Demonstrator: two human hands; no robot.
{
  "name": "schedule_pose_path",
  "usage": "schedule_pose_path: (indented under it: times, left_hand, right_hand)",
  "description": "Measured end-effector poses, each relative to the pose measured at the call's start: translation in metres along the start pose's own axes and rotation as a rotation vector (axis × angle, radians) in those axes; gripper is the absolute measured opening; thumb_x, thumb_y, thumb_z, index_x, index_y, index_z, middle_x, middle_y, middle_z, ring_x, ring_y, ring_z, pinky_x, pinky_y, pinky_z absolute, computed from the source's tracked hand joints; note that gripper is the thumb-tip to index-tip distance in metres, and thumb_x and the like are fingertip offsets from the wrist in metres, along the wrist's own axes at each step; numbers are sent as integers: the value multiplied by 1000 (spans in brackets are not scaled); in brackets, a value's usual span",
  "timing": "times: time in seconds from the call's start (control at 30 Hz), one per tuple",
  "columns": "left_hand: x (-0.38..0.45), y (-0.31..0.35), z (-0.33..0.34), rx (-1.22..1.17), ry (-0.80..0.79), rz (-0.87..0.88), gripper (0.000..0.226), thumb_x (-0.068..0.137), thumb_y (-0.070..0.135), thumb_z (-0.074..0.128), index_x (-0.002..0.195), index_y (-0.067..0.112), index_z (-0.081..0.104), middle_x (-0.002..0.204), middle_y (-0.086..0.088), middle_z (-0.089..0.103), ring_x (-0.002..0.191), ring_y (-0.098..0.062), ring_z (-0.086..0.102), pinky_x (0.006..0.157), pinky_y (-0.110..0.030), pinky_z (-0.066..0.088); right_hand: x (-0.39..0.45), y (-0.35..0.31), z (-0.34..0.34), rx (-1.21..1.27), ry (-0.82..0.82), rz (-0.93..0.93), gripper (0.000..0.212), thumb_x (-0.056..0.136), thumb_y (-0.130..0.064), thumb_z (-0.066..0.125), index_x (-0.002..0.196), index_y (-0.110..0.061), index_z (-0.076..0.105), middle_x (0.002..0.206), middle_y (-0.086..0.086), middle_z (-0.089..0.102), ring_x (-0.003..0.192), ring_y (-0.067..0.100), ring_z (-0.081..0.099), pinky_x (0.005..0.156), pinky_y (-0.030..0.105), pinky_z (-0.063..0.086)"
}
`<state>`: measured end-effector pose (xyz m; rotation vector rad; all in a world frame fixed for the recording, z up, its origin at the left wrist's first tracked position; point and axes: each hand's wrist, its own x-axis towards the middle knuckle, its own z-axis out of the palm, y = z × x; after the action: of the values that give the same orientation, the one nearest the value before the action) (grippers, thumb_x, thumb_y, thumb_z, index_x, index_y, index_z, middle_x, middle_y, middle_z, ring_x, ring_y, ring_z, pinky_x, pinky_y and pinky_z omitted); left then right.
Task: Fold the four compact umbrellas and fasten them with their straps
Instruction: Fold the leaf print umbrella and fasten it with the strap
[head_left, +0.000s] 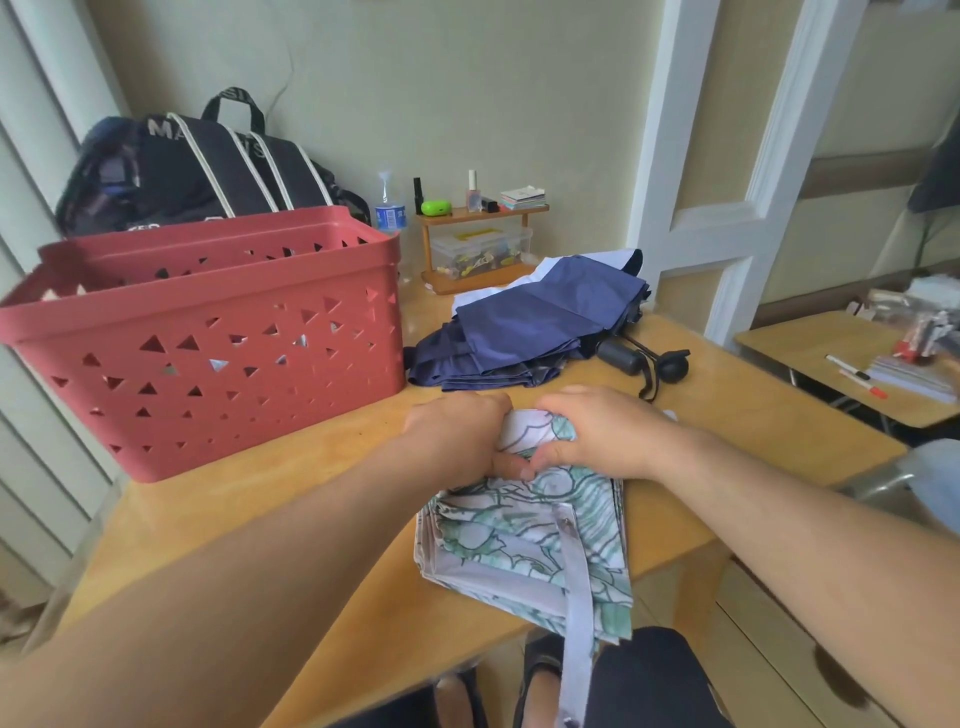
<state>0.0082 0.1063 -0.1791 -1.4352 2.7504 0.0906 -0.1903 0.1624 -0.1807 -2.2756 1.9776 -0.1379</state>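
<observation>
Now both gripping the floral umbrella (524, 540) – left hand (457, 436), right hand (597, 431). Loose strap (576, 613) dangling off the table edge (363, 597) – might snag. Pleats could spring apart if either pinch slackens

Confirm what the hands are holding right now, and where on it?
Both the left hand and right hand grip the green-and-white patterned umbrella at its far end, bunching the canopy; its strap hangs loose, unheld.

Wooden table (311, 499) with basket (208, 338), umbrellas (524, 332)

Both forearms are stretched forward; the left hand (457, 439) and right hand (597, 431) are held close together, fingers (511, 464) curled, thumbs touching.
</observation>
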Motion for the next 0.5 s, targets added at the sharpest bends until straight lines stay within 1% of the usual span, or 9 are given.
schedule_pose_path:
  times: [0.1,0.17,0.23,0.27,0.3,0.4,0.47,0.5]
  left_hand:
    - [-3,5,0,62,38,-2,70,75,81,69,109,26,41,103,0,60,97,-29,60,67,-38,41]
    - [-5,8,-1,96,43,-12,73,76,81,67,116,25,43,99,1,56,94,-30,59,65,-38,39]
    - [-9,11,-5,110,45,-20,77,76,81,67,122,24,44,94,0,52,88,-29,54,65,-38,40]
    - [-10,12,-7,115,45,-23,78,75,81,67,123,25,44,95,-1,54,87,-28,53,65,-38,40]
    - [-12,14,-10,119,49,-25,78,74,82,68,123,26,45,99,-2,57,88,-28,54,65,-38,40]
    - [-21,17,-20,145,82,-20,77,72,81,73,119,26,47,110,-1,62,102,-30,64,67,-37,41]
    - [-29,18,-33,180,131,-20,75,73,77,76,120,25,50,110,0,62,102,-29,64,69,-38,43]
    - [-33,19,-43,191,159,-21,73,74,76,77,119,24,52,105,2,60,98,-29,63,69,-38,43]
  right_hand:
    - [-3,2,6,-78,6,-22,83,79,-83,57,147,-37,43,140,-10,51,127,22,50,95,42,49]
    - [-7,1,8,-121,-1,-19,80,81,-83,56,146,-38,40,135,-8,52,125,25,50,92,43,49]
    - [-9,-1,6,-168,3,-12,75,81,-83,55,137,-34,43,118,-6,53,117,26,53,81,41,47]
    - [-10,-4,3,-188,7,-7,74,80,-84,56,132,-32,44,111,-7,52,112,26,54,74,39,45]
    - [-11,-6,0,-206,18,-3,76,78,-85,57,130,-30,45,108,-7,53,109,26,55,71,39,44]
    - [-17,-14,-12,-267,74,-5,86,68,-88,65,127,-28,49,112,-3,61,105,26,59,72,40,54]
    - [-24,-22,-25,-288,118,0,84,67,-87,68,122,-27,49,108,-2,62,100,27,60,70,40,54]
    - [-29,-26,-35,-293,144,3,81,68,-86,67,121,-27,49,106,-3,61,99,27,60,66,39,52]
